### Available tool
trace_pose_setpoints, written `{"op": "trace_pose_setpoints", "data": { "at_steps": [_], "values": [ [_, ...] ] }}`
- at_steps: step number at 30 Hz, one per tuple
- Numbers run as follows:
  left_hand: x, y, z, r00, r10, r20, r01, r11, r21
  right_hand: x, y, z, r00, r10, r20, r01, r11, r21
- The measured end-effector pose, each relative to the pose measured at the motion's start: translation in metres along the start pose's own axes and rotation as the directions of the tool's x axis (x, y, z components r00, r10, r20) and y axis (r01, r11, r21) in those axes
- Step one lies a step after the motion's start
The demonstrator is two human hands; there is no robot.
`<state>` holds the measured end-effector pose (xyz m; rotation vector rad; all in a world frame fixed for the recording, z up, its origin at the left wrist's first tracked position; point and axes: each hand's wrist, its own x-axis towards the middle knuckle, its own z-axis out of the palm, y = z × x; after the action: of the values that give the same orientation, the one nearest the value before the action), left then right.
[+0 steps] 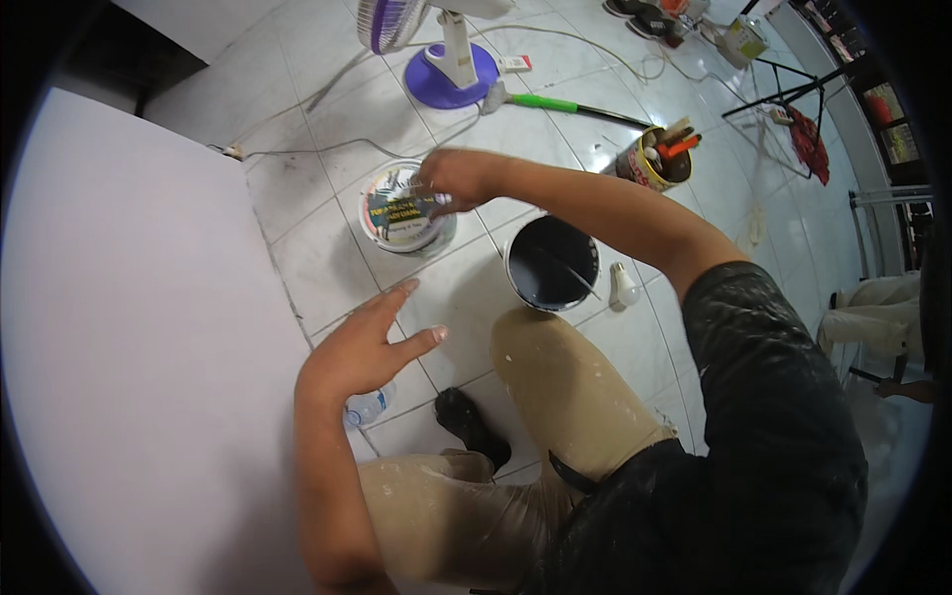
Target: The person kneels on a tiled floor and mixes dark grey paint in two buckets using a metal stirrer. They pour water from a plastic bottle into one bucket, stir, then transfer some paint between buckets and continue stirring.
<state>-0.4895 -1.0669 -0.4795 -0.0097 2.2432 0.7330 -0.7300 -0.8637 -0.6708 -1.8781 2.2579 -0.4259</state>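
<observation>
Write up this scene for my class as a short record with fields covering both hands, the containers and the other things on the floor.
Right hand: over the right side of the tub with the printed lid; grip unclear
Left hand: open, thumb apart, holding nothing
Open bucket: dark liquid inside, thin stick leaning in it
Right of bucket: white light bulb
Near left wrist: clear plastic bottle
Farther off: purple-based fan, green-and-black-handled tool, yellow-rimmed container of tools
Floor: white tiles
</observation>
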Motion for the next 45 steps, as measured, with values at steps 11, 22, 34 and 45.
{"op": "trace_pose_setpoints", "data": {
  "at_steps": [11,22,34,45],
  "values": [
    [0.022,0.024,0.001,0.996,-0.07,0.055,0.068,0.997,0.045,-0.236,-0.211,0.017,0.433,0.894,0.117,-0.899,0.418,0.13],
    [0.051,0.023,0.004,1.0,0.016,0.004,-0.016,0.99,0.14,-0.196,-0.162,0.07,0.691,0.701,-0.175,-0.72,0.687,-0.092],
    [0.035,0.03,0.004,1.0,0.014,0.014,-0.017,0.981,0.195,-0.161,-0.137,0.06,0.692,0.696,0.192,-0.679,0.718,-0.155],
    [0.032,0.026,-0.001,0.999,-0.032,0.028,0.026,0.983,0.183,-0.161,-0.113,0.066,0.558,0.83,0.015,-0.802,0.544,-0.246]
  ]
}}
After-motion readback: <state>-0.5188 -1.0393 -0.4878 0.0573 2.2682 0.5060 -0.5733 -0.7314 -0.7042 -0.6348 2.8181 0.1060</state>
